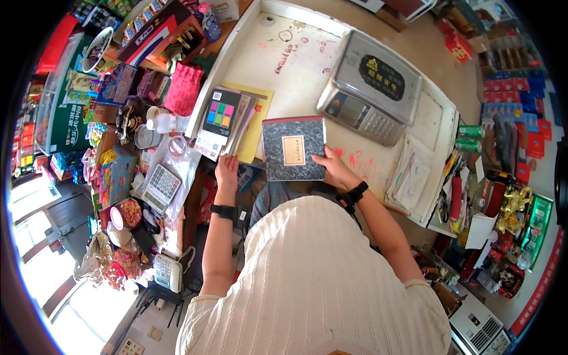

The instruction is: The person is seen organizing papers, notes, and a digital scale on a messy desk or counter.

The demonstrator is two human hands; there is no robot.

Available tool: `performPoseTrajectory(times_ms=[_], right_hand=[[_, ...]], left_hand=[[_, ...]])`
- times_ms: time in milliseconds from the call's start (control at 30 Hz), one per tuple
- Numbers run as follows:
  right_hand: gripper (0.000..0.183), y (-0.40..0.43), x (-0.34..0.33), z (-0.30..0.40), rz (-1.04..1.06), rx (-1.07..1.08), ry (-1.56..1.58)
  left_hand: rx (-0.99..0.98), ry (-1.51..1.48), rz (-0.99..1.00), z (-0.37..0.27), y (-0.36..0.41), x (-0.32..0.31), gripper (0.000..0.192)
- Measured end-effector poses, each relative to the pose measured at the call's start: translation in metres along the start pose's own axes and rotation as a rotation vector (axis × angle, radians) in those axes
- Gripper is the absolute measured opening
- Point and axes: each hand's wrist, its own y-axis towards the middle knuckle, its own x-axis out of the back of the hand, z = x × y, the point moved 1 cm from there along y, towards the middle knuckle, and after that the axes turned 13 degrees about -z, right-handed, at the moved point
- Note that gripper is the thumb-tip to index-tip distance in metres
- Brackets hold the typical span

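Note:
In my right hand (337, 167) is a hardcover notebook (293, 128) with a dark marbled cover, a red spine strip along its far edge and a cream label bearing writing. My thumb lies on its cover at the right side. The notebook is over the near edge of a white tray-like tabletop (306, 57). My left hand (227, 171) is at the near edge of a stack of books and papers (239, 120); whether the fingers grip it is hidden. On top of that stack lies a black booklet (220, 113) with coloured squares, and yellow paper (262, 95) shows underneath.
A metal weighing scale (372, 84) stands at the right of the tabletop. Loose papers (408, 173) lie near its right rim. Leftward are a clear bottle (168, 123), a calculator (162, 186) and a pink pouch (184, 91). Green cans (469, 138) and scissors (445, 214) are rightward.

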Motion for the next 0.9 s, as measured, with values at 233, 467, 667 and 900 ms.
performPoseTrajectory(times_ms=[233, 467, 667, 900], right_hand=[[0.04, 0.057, 0.012, 0.0, 0.024, 0.088, -0.177], [0.04, 0.084, 0.001, 0.032, 0.165, 0.076, -0.289], [0.048, 0.126, -0.031, 0.055, 0.25, 0.016, -0.422], [0.044, 0.122, -0.027, 0.049, 0.333, -0.337, 0.091]], left_hand=[[0.136, 0.049, -0.072, -0.006, 0.005, -0.024, 0.041], [0.055, -0.054, 0.035, -0.014, 0.011, -0.046, 0.038], [-0.016, -0.109, -0.034, -0.009, 0.011, -0.055, 0.026], [0.044, -0.142, -0.063, -0.011, 0.003, -0.052, 0.026]])
